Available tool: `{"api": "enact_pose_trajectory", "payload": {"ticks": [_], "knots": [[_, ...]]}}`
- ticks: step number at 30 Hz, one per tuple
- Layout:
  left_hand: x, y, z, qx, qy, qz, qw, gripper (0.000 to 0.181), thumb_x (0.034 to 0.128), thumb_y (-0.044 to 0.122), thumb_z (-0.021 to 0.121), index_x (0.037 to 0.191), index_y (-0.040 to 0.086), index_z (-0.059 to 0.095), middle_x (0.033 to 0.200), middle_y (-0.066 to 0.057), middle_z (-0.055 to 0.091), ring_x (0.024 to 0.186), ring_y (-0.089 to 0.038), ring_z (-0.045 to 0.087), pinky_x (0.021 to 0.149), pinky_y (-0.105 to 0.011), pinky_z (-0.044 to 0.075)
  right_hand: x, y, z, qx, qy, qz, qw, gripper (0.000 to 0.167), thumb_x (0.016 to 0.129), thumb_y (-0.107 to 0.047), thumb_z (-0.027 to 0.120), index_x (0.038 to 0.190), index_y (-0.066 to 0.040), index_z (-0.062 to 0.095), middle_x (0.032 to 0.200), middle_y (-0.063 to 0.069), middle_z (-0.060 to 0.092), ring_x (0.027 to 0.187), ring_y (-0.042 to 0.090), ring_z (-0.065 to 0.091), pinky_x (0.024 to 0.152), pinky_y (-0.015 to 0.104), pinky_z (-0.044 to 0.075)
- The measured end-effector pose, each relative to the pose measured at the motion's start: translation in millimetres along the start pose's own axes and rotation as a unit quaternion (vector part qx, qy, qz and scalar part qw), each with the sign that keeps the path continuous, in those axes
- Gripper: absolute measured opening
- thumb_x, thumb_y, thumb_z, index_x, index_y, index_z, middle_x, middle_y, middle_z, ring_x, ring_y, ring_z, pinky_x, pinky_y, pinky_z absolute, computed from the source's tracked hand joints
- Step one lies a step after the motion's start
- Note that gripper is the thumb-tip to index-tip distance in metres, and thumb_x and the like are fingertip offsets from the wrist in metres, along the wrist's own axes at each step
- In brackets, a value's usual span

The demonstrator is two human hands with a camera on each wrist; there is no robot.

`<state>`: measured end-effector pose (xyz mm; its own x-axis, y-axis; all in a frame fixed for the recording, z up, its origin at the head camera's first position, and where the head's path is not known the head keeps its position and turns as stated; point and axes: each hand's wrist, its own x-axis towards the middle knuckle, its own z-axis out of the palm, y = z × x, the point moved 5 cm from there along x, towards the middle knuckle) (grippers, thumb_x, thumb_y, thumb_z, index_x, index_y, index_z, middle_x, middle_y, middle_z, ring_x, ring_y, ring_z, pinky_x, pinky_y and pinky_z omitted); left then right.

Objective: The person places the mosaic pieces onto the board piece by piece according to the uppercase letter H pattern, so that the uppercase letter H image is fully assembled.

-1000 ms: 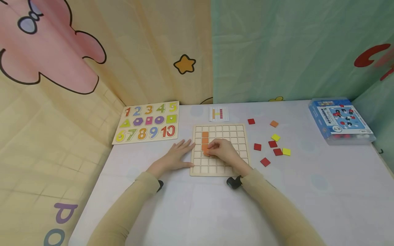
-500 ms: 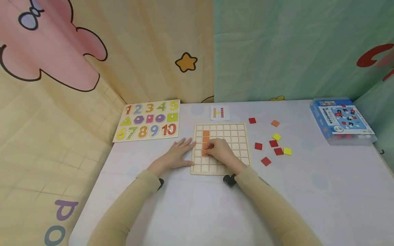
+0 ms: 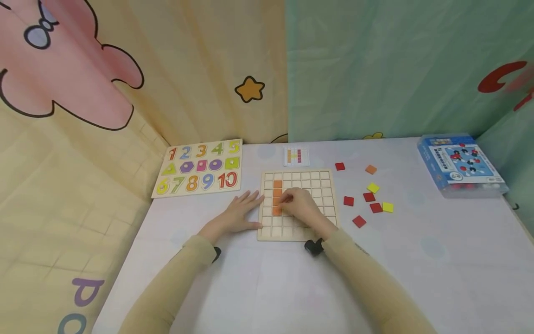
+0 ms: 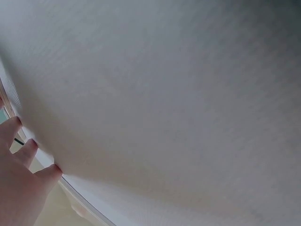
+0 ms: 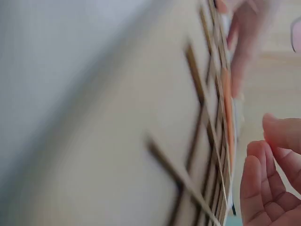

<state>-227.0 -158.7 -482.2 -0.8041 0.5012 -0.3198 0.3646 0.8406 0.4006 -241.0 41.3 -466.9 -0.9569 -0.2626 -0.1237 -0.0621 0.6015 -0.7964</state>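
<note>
Four stacked cells in one column of the wooden grid board (image 3: 292, 234) hold orange tiles (image 3: 277, 192); part of the lower ones lies behind fingertips. My right hand (image 3: 303, 206) is over the board beside these tiles, its fingers curled. In the right wrist view, thumb and fingers of that hand (image 5: 273, 174) come together with no tile visible between them, apart from the orange strip (image 5: 228, 108). My left hand (image 3: 236, 215) lies spread at the board's left edge, fingertips and thumb against it; the left wrist view shows its fingers (image 4: 28, 153) extended.
Red tiles (image 3: 348, 201), yellow tiles (image 3: 387, 207) and one orange tile (image 3: 371, 169) lie loose right of the board. Behind it is a pattern card (image 3: 296, 156). A number puzzle (image 3: 196, 183) sits at the back left, a blue box (image 3: 463, 164) at the back right.
The orange tile that my right fingers held tilted at the fourth cell now lies in the column. Those fingers have moved slightly up. My left hand has stayed at the board's edge.
</note>
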Motion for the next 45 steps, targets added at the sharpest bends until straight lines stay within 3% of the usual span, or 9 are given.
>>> {"api": "enact_pose_trajectory", "payload": {"ticks": [6, 12, 18, 23, 29, 36, 45], "knots": [[-1.3, -0.5, 1.6, -0.004, 0.001, -0.014, 0.9999, 0.09, 0.0867, 0.051, 0.069, 0.158, 0.024, 0.022, 0.167, -0.001, 0.008, 0.155, -0.029, 0.0, 0.125, -0.054, 0.0, 3.3, 27, -63, 0.019, 0.055, 0.044, 0.9973, 0.023, 0.092, -0.022, 0.07, 0.109, -0.008, 0.071, 0.107, 0.011, 0.07, 0.098, 0.025, 0.062, 0.087, 0.038, 0.054], [-1.8, 1.2, 0.9, -0.001, 0.002, -0.011, 0.9999, 0.09, 0.0868, 0.051, 0.069, 0.158, 0.023, 0.022, 0.167, -0.002, 0.009, 0.155, -0.03, 0.001, 0.124, -0.055, 0.001, -0.9, 87, -141, -0.008, 0.119, 0.09, 0.9887, 0.037, 0.095, -0.025, 0.066, 0.124, -0.002, 0.061, 0.121, 0.02, 0.063, 0.111, 0.035, 0.058, 0.097, 0.048, 0.052], [0.0, 0.5, 1.6, -0.006, 0.001, -0.009, 0.9999, 0.09, 0.0869, 0.052, 0.068, 0.158, 0.025, 0.022, 0.167, -0.001, 0.008, 0.155, -0.029, 0.0, 0.125, -0.054, 0.0, -9.3, 137, -184, -0.002, 0.145, 0.179, 0.9731, 0.05, 0.098, -0.033, 0.06, 0.136, -0.002, 0.05, 0.133, 0.024, 0.052, 0.118, 0.038, 0.048, 0.106, 0.051, 0.047], [0.9, -0.3, 3.1, -0.006, 0.003, -0.005, 1.0, 0.089, 0.0867, 0.053, 0.068, 0.158, 0.024, 0.022, 0.167, -0.001, 0.009, 0.155, -0.03, 0.0, 0.125, -0.054, 0.0, -12.1, 153, -197, 0.006, 0.144, 0.194, 0.9705, 0.059, 0.097, -0.036, 0.062, 0.139, 0.001, 0.046, 0.137, 0.028, 0.048, 0.125, 0.043, 0.043, 0.11, 0.057, 0.041], [0.0, 0.1, 0.9, 0.005, 0.009, -0.004, 0.9999, 0.089, 0.0869, 0.052, 0.069, 0.158, 0.022, 0.023, 0.167, -0.003, 0.01, 0.154, -0.031, 0.003, 0.124, -0.056, 0.002, -11.2, 155, -200, 0.016, 0.131, 0.203, 0.9702, 0.063, 0.096, -0.038, 0.063, 0.142, 0.001, 0.043, 0.143, 0.029, 0.043, 0.131, 0.045, 0.039, 0.112, 0.058, 0.038], [1.3, -0.5, -1.0, 0.008, 0.006, -0.008, 0.9999, 0.089, 0.0868, 0.053, 0.068, 0.158, 0.025, 0.022, 0.167, 0.0, 0.009, 0.155, -0.029, 0.001, 0.125, -0.053, 0.0, -6.2, 157, -195, 0.017, 0.122, 0.211, 0.9697, 0.053, 0.099, -0.028, 0.058, 0.14, 0.002, 0.044, 0.138, 0.029, 0.044, 0.126, 0.044, 0.04, 0.112, 0.056, 0.04], [1.9, -2.9, 3.1, 0.007, 0.007, -0.004, 0.9999, 0.09, 0.0867, 0.052, 0.069, 0.158, 0.024, 0.022, 0.167, -0.002, 0.009, 0.155, -0.03, 0.001, 0.124, -0.055, 0.001, -1.2, 160, -191, -0.028, 0.128, 0.197, 0.9717, 0.042, 0.1, -0.019, 0.057, 0.133, 0.006, 0.05, 0.127, 0.028, 0.05, 0.114, 0.041, 0.045, 0.106, 0.053, 0.046]]}}
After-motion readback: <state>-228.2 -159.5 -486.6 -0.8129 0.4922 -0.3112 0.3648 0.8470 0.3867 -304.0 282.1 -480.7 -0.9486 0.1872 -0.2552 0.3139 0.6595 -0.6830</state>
